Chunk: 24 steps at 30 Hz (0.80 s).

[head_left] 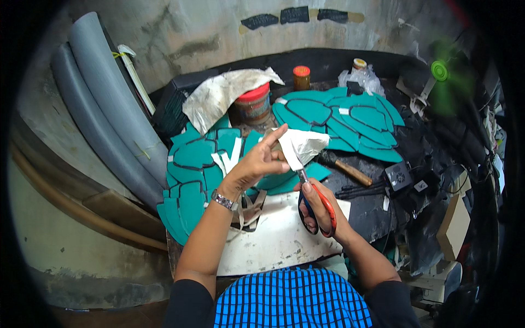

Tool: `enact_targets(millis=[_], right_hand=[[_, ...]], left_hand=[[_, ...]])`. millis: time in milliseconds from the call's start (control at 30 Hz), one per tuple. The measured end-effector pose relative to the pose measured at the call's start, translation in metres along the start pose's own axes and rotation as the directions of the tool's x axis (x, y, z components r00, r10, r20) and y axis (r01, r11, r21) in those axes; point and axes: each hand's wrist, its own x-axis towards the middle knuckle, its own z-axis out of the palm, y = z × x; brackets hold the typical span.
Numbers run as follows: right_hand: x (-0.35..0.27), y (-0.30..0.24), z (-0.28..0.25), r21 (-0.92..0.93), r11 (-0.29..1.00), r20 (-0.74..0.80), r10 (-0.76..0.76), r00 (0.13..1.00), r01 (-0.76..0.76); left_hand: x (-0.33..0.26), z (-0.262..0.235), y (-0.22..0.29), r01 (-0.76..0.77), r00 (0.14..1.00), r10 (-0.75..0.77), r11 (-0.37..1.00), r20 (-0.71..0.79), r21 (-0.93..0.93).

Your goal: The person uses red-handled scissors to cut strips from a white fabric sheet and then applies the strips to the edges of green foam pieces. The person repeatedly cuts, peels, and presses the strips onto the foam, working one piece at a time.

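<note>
1. Head view, the hands: the left hand [257, 161] is raised over the middle of the workbench, its fingers pinched on the left edge of a white sheet piece [303, 146], with the index finger stretched up along that edge. A metal wristwatch [225, 200] sits on that wrist.
2. The right hand [316, 210] is just below and to the right, its fingers closed through the orange-red handles of a pair of scissors [311, 205]. The blades point upward and meet the lower edge of the white sheet piece; how far apart the blades stand cannot be told.
3. The white sheet piece hangs in the air between the two hands, above the teal pieces, near the centre of the bench.
4. Under the hands lies a white cutting board [279, 240], scuffed and stained, resting on the dark workbench [377, 210].
5. To the left a pile of teal cut pieces [191, 175] with dark outlines spreads over the bench; a second fan of teal pieces [350, 117] lies behind and to the right.
6. A hammer [347, 169] with a wooden handle lies just right of the hands.
7. Behind stands a red-lidded tub [252, 104] partly draped by a crumpled white cloth [221, 93], with an orange-capped jar [301, 77] near it.
8. Grey rolls of sheet material [104, 109] lean on the wall at left, and a green fan [440, 71] sits at the far right.
9. The person's blue checked garment [290, 300] fills the lower edge.
</note>
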Motion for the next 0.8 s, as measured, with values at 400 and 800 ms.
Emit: enact_targets(millis=[400,800], right_hand=[[-0.01,0.031,0.016,-0.106,0.994,0.111,0.016,0.994,-0.004],[-0.013,0.022,0.023,-0.084,0.995,0.082,0.059,0.995,-0.052]], left_hand=[[-0.032,0.003,-0.021,-0.068,0.962,0.076,0.997,-0.263,0.036],[-0.038,0.002,-0.016,-0.092,0.966,0.089,0.996,-0.242,0.002]])
